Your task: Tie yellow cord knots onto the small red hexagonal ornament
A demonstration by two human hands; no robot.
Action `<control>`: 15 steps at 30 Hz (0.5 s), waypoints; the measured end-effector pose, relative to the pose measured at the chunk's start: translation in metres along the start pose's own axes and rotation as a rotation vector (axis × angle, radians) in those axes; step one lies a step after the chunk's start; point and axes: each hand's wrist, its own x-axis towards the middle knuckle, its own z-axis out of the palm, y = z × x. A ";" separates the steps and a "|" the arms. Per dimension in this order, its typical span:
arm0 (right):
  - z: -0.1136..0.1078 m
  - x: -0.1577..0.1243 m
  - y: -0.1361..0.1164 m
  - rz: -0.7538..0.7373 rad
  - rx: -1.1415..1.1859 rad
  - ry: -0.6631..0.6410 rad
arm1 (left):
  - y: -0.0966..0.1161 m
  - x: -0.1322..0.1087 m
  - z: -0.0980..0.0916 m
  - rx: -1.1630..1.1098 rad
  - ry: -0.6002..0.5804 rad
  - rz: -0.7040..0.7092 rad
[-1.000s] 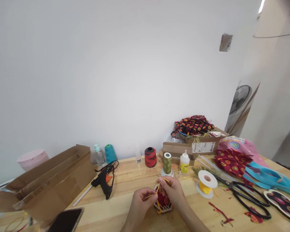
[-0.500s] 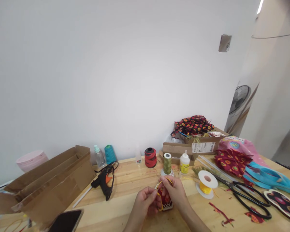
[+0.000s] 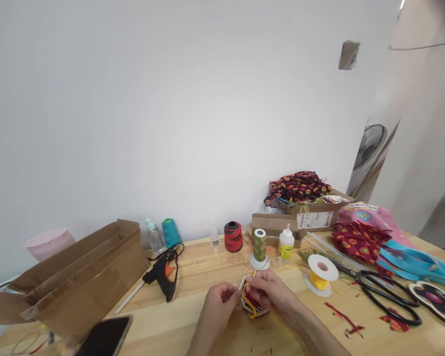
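Observation:
Low in the middle of the head view is a small dark red piece with a pale lattice frame (image 3: 261, 311). Yellow cord (image 3: 251, 309) loops across its front, and a short end sticks up above my right fingertips. My right hand (image 3: 272, 292) is closed in a pinch on this cord at the top of the piece. My left hand (image 3: 220, 305) is closed at the left edge, thumb against forefinger; what lies between these fingertips is mostly hidden. A spool of yellow cord (image 3: 322, 277) stands to the right of my right hand.
Behind my hands stand an olive thread spool (image 3: 260, 246), a glue bottle (image 3: 286, 243) and a red-black spool (image 3: 233, 237). Black scissors (image 3: 383, 294) lie at right, near fabric scraps. A glue gun (image 3: 163, 277), cardboard box (image 3: 89, 277) and phone (image 3: 106, 338) are at left.
My right hand has drawn lower over the piece, and the yellow loop has moved from the top to its front. The piece looks more tilted. The whole view has shifted slightly.

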 end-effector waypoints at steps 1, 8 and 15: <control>0.002 0.000 0.001 -0.015 -0.017 -0.005 | -0.001 0.001 0.000 -0.019 -0.017 -0.021; 0.013 0.004 0.017 -0.269 -0.435 -0.005 | -0.007 0.005 -0.004 -0.302 -0.076 -0.223; 0.012 0.004 0.021 -0.419 -0.714 0.087 | 0.000 0.001 -0.009 -0.403 -0.088 -0.226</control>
